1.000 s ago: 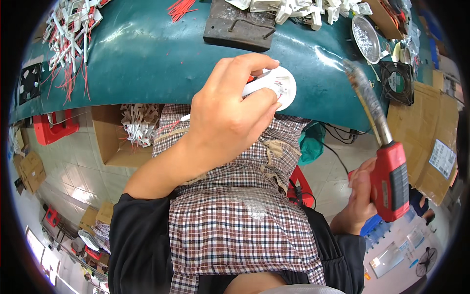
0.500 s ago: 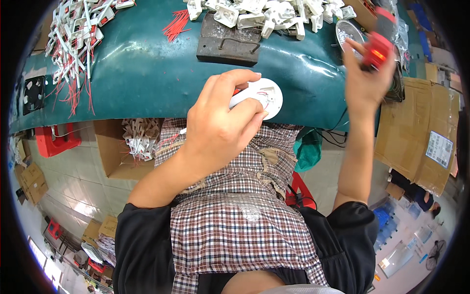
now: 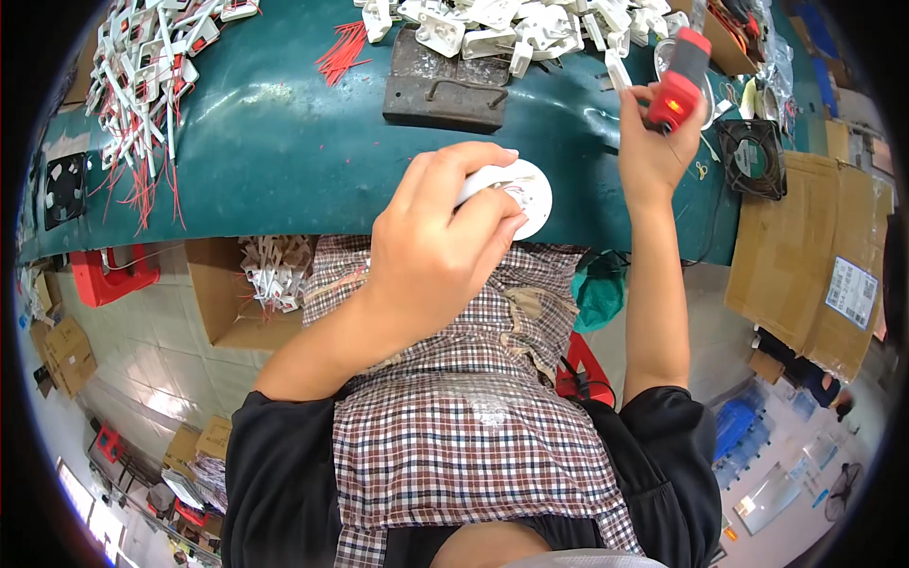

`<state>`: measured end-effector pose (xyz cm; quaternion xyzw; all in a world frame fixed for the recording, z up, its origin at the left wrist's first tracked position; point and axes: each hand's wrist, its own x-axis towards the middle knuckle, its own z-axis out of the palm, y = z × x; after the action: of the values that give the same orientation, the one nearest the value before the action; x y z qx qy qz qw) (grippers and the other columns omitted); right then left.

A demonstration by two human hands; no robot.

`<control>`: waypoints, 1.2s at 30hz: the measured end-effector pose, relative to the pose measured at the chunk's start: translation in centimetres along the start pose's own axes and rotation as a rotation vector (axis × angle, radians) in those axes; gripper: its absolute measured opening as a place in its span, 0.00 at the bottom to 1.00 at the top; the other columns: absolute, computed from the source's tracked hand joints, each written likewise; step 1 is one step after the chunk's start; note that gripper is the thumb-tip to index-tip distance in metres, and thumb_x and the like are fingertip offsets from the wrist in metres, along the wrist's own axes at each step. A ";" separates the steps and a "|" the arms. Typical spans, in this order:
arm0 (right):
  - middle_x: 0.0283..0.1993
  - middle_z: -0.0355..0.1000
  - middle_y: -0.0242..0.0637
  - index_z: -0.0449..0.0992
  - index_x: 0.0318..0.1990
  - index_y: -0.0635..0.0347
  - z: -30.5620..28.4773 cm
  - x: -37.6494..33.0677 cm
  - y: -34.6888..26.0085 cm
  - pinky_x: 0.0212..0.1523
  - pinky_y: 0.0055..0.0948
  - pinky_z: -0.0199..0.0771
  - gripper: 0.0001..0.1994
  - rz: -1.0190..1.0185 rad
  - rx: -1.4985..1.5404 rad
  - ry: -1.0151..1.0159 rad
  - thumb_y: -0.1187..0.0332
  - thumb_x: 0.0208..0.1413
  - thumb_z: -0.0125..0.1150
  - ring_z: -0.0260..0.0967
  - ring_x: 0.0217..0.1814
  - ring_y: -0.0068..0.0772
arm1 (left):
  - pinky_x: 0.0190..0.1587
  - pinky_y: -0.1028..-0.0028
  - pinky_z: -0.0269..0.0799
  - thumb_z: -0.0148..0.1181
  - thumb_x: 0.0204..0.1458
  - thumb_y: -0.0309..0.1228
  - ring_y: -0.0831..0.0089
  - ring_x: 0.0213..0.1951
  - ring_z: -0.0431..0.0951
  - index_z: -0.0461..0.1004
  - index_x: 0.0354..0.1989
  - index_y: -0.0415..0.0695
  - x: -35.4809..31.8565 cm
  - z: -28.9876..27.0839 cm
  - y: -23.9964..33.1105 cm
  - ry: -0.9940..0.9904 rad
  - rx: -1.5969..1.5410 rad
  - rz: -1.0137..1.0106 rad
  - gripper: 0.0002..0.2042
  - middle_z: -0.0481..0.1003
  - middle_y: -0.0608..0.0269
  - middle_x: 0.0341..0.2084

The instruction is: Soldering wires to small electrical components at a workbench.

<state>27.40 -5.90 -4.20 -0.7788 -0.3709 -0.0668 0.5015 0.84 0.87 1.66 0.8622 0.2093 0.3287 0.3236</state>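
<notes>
Above the near edge of the green table, my left hand (image 3: 431,227) is closed on a white round plastic housing (image 3: 536,201), pinching it between thumb and fingers. Thin red wire shows inside the housing, though my fingers cover part of it. Farther right, my right hand (image 3: 658,151) grips a red and black electric screwdriver (image 3: 684,80). Its shaft points away from me and a small orange light glows on its near end. Close to my right fingertips stands a small white plastic piece (image 3: 616,70); whether they touch, I cannot tell.
A dark metal block (image 3: 443,112) with a wire handle sits beyond my left hand. White plastic parts (image 3: 530,28) are heaped behind it, beside red wires (image 3: 343,52). Wired white parts (image 3: 142,85) pile up at left. A square fan (image 3: 751,158) stands at right.
My right hand has swung left with the screwdriver, uncovering the fan and a metal bowl. My left hand still holds the housing, shifted and turned only slightly.
</notes>
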 end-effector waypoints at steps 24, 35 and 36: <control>0.35 0.81 0.33 0.71 0.42 0.62 -4.4 -4.5 -8.5 0.44 0.35 0.74 0.21 -0.542 0.254 -0.540 0.82 0.41 0.74 0.72 0.40 0.40 | 0.43 0.68 0.75 0.70 0.43 0.21 0.55 0.44 0.79 0.83 0.33 0.41 -9.8 -19.7 -7.3 -0.515 0.568 -0.601 0.07 0.77 0.53 0.46; 0.40 0.74 0.47 0.71 0.46 0.63 -5.2 -5.0 -8.6 0.37 0.35 0.75 0.22 -0.604 0.176 -0.635 0.78 0.42 0.72 0.73 0.39 0.46 | 0.44 0.64 0.79 0.65 0.46 0.25 0.58 0.49 0.79 0.81 0.47 0.46 -0.7 -2.3 -2.0 -0.096 -0.001 0.290 0.17 0.76 0.56 0.51; 0.40 0.75 0.45 0.70 0.46 0.63 -5.0 -5.2 -8.4 0.37 0.35 0.75 0.22 -0.581 0.170 -0.623 0.78 0.42 0.73 0.73 0.39 0.46 | 0.43 0.64 0.78 0.64 0.46 0.27 0.58 0.48 0.80 0.81 0.47 0.46 -1.2 -1.4 -2.2 -0.102 -0.030 0.295 0.17 0.77 0.56 0.51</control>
<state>19.63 -10.80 1.90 -0.5811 -0.7123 0.0638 0.3885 -1.31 2.28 0.43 0.8944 0.0586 0.3315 0.2946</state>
